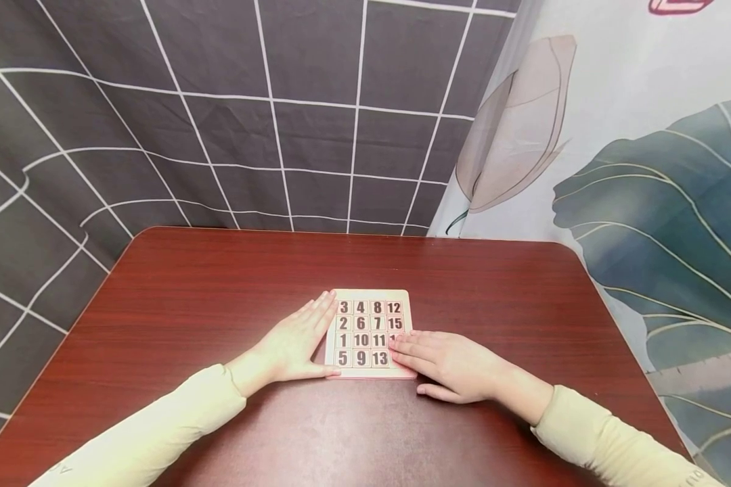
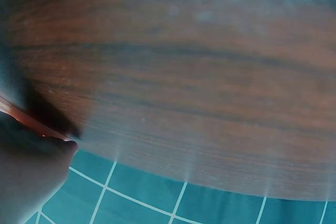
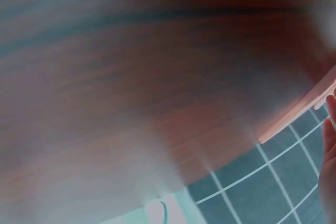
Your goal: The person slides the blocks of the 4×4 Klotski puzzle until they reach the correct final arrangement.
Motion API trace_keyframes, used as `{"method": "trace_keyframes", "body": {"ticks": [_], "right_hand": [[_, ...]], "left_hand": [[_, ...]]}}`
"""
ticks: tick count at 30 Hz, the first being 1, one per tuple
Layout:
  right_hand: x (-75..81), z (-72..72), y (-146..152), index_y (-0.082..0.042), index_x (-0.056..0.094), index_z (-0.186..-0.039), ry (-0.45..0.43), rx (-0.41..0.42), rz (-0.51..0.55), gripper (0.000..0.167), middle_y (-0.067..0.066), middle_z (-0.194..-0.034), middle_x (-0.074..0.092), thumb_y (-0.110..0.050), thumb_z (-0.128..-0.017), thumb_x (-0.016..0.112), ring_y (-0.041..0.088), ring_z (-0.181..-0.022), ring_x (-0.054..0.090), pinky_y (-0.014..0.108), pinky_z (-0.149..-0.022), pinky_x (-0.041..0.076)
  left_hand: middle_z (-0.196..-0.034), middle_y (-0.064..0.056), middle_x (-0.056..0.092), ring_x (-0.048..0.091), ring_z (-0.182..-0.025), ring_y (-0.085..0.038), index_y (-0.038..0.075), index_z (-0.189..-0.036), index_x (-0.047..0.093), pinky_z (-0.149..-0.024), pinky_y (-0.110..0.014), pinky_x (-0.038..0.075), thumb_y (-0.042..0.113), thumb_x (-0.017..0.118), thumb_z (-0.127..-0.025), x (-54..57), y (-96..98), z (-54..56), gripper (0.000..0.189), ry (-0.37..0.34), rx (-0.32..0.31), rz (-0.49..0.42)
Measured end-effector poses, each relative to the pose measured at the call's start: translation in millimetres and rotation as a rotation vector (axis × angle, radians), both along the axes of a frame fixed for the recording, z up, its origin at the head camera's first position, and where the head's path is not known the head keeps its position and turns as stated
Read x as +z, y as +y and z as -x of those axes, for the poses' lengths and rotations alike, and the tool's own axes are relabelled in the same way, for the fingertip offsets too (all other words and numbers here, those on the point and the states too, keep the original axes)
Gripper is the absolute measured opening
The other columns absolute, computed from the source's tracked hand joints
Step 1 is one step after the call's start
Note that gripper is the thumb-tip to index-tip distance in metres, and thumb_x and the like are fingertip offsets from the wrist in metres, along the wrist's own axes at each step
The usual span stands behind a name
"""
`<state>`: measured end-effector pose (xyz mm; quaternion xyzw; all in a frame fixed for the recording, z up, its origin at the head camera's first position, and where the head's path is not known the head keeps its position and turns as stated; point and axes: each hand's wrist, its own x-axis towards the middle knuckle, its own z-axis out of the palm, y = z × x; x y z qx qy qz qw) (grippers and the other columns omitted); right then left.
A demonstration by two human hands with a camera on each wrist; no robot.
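A square number sliding puzzle (image 1: 371, 295) lies flat on the table, its pale frame around rows of numbered tiles. The top row reads 3, 4, 8, 12 and the second 2, 6, 7, 15. My left hand (image 1: 294, 343) rests along the left edge, fingers straight and thumb at the lower left corner. From the right, my right hand (image 1: 453, 365) lays extended fingers over the lower right tiles, hiding that corner. In the right wrist view, the puzzle's edge (image 3: 294, 117) shows beside the hand (image 3: 328, 174). Only part of the left hand (image 2: 34, 169) appears in the left wrist view.
The reddish-brown wooden table (image 1: 219, 284) has rounded far corners. Behind it and on the left hangs a dark grey curtain (image 1: 317, 135) with white grid lines. A white curtain with a leaf print (image 1: 658, 203) hangs at the right.
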<state>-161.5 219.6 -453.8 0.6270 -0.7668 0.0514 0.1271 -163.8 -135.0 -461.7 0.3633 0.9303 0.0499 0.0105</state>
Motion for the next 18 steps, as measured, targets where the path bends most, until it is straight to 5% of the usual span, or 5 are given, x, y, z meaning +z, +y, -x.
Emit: {"method": "trace_keyframes", "body": {"ticks": [9,18], "right_hand": [[-0.2,-5.6,-16.1,-0.003,0.063,-0.145,0.07,0.08,-0.001,0.054,0.011,-0.15,0.065,-0.038,-0.104,0.063,0.022,-0.14,0.063,0.039,-0.114,0.054],[-0.2,-6.5,-18.3,-0.003,0.063,-0.145,0.074,0.057,-0.029,0.055,0.011,-0.15,0.065,-0.041,-0.105,0.061,0.022,-0.14,0.063,0.037,-0.116,0.052]], "left_hand": [[-0.174,-0.028,0.023,0.026,-0.163,-0.039,-0.009,-0.163,0.028,-0.132,-0.049,0.031,0.07,0.069,-0.089,1.1,-0.3,-0.5,0.116,-0.01,0.004,-0.009],[-0.173,-0.029,0.025,0.029,-0.162,-0.04,-0.01,-0.162,0.03,-0.132,-0.049,0.033,0.069,0.07,-0.088,1.6,-1.2,-0.6,0.115,0.002,-0.001,-0.017]]}}
